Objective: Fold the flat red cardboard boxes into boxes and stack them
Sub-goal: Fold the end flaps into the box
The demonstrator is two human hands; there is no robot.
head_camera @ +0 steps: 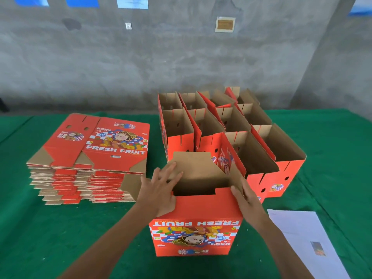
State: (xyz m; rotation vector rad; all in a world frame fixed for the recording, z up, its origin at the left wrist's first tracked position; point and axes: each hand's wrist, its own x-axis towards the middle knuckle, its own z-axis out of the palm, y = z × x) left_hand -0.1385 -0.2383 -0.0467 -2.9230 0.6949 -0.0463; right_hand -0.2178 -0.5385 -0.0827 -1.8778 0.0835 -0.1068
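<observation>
Left hand (pixel 159 190) presses flat, fingers straight, on a brown flap of the upside-down red box (pixel 196 224) near the worktop's (pixel 40 228) front edge; right hand (pixel 246 198) rests straight-fingered against its right flap.

1. Box (pixel 196 224): red, printed "FRESH FRUIT" upside down, standing upright at front centre, brown flaps partly folded inward.
2. Flat stack (pixel 94 158): unfolded red blanks piled at left, print facing up.
3. Folded boxes (pixel 227 127): open-topped, grouped touching, behind the box.
</observation>
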